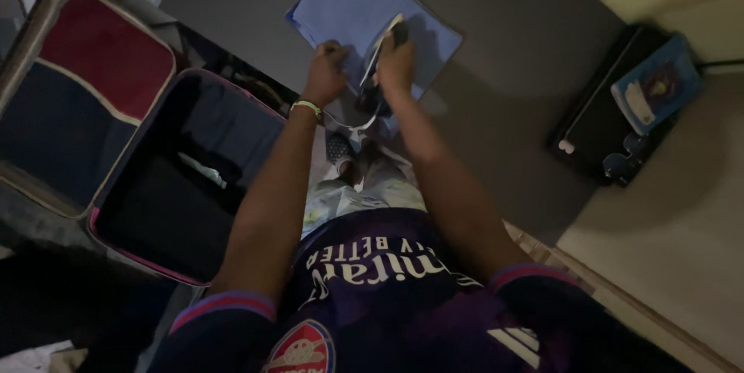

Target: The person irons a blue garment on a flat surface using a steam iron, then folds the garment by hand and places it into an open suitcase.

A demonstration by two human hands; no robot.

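Head view: blue booklet (657,82), right edge.

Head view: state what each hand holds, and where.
Right hand grips a dark iron by its handle. Left hand presses the blue cloth near its edge.

A light blue cloth (353,1) lies flat and folded on a dark grey surface, at the far middle of the scene. A dark iron (381,63) with a pale edge stands on the cloth's near right part, its cord trailing near.
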